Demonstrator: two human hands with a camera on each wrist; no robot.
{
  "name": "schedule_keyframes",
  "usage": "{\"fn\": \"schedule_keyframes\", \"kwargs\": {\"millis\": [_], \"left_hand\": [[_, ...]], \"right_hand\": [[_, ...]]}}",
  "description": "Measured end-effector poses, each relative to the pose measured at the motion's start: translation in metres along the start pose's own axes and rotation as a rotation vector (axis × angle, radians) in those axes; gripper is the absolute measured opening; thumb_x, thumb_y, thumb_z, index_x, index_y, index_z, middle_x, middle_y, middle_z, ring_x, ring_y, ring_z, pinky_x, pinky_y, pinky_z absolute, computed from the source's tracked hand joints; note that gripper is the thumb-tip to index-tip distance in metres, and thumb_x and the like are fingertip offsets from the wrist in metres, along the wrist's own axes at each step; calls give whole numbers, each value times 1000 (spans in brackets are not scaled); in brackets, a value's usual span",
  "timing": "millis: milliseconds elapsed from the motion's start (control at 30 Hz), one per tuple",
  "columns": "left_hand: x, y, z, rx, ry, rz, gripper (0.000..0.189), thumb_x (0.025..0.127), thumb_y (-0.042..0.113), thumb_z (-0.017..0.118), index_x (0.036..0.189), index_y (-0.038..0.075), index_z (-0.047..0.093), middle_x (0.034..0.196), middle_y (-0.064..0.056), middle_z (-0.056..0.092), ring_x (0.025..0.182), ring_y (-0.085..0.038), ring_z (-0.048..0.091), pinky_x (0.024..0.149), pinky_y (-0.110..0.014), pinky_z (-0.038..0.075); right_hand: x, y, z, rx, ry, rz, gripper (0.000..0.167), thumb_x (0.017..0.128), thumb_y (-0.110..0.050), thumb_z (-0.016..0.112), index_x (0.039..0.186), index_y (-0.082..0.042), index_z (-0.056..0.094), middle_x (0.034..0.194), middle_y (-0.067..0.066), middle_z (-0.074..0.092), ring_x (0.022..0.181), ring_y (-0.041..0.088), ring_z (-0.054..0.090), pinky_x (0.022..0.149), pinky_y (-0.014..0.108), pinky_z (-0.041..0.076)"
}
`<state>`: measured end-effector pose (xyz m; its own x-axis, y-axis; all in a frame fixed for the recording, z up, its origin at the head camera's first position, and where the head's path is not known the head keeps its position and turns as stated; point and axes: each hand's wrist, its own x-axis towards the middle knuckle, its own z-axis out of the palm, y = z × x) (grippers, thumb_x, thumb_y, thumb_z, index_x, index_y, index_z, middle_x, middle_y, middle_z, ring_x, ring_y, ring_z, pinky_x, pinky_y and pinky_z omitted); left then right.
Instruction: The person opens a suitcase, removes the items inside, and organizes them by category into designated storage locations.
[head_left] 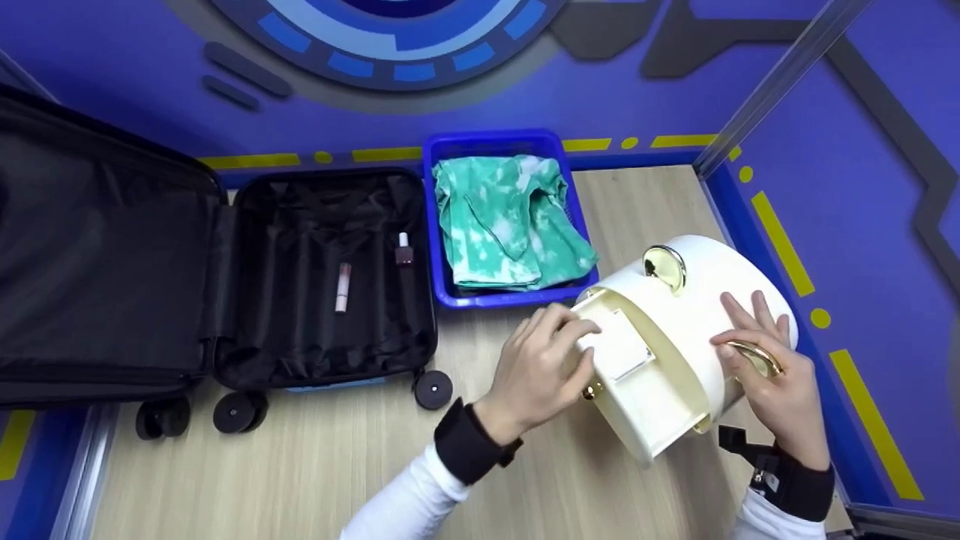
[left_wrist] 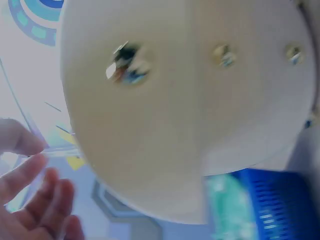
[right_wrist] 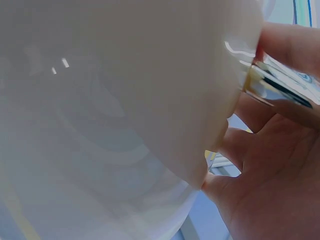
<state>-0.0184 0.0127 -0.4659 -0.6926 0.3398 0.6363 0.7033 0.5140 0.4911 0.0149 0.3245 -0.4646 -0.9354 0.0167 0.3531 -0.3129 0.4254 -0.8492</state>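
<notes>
A rounded white cosmetic case (head_left: 720,285) with gold handles stands at the right, a deep cream drawer (head_left: 671,409) pulled out of it. A square white piece (head_left: 619,345) lies over the drawer's far part. My left hand (head_left: 540,360) is over that piece, fingers bent, with a gap between thumb and index fingertip. Round gold knobs (left_wrist: 128,62) show on the case front in the left wrist view. My right hand (head_left: 776,375) rests spread on the case's side. Its fingertips touch the shell, and the gold side handle (right_wrist: 275,87) sits between thumb and fingers.
A blue basket (head_left: 506,301) holds folded green tie-dye cloth (head_left: 502,225). Left of it lies an open black suitcase (head_left: 322,345) with a lip gloss tube (head_left: 343,287) and a small dark bottle (head_left: 404,251) inside. Blue walls (head_left: 862,247) enclose the wood-grain table (head_left: 300,465).
</notes>
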Motion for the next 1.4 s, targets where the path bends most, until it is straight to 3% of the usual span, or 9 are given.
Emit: {"fn": "schedule_keyframes", "kwargs": {"millis": [133, 333, 533, 700, 933, 1233, 1400], "left_hand": [[-27, -5, 7, -71, 71, -17, 19, 89, 13, 70, 108, 12, 67, 102, 1, 60, 88, -12, 60, 79, -21, 50], [-62, -3, 27, -125, 76, -39, 23, 89, 17, 72, 110, 13, 65, 108, 0, 61, 96, -13, 63, 88, -21, 50], [-78, -2, 46, -103, 60, -39, 26, 88, 21, 77, 110, 13, 65, 108, 1, 60, 93, -11, 62, 85, -18, 50], [-77, -4, 52, -115, 56, -31, 25, 89, 21, 77, 109, 14, 64, 103, 3, 60, 88, -8, 61, 81, -16, 48], [-65, -4, 52, -108, 63, 16, 24, 88, 22, 77, 105, 14, 62, 102, 2, 61, 89, -10, 61, 82, -17, 50], [-48, -3, 62, -58, 31, 50, 24, 91, 27, 76, 106, 14, 63, 103, 2, 62, 90, -10, 63, 83, -17, 50], [-36, -3, 70, -75, -14, 35, 23, 92, 28, 76, 108, 14, 65, 104, 1, 63, 91, -12, 62, 82, -19, 50]], "right_hand": [[0, -1, -1, -2, 7, 19, 16, 86, 21, 68, 96, 11, 73, 145, 24, 57, 156, 32, 27, 128, 38, -3], [1, -2, 0, 2, 2, 21, 16, 86, 20, 68, 97, 10, 74, 145, 25, 58, 156, 32, 27, 128, 38, -3], [1, -3, 1, 5, 2, 13, 16, 86, 19, 69, 97, 9, 74, 145, 24, 58, 156, 32, 28, 128, 39, -2], [0, -4, 0, 11, 4, 28, 16, 86, 19, 69, 97, 9, 74, 145, 23, 58, 156, 31, 28, 128, 38, -2], [0, -2, 1, 10, 4, -12, 14, 87, 18, 69, 97, 9, 75, 143, 26, 58, 155, 35, 28, 128, 40, -1], [2, -3, -1, -6, -6, 31, 16, 87, 19, 68, 97, 9, 75, 144, 24, 58, 156, 33, 28, 128, 39, -1], [1, -3, 1, 13, -5, 23, 16, 87, 20, 67, 97, 10, 74, 145, 25, 57, 156, 33, 28, 128, 40, -2]]}}
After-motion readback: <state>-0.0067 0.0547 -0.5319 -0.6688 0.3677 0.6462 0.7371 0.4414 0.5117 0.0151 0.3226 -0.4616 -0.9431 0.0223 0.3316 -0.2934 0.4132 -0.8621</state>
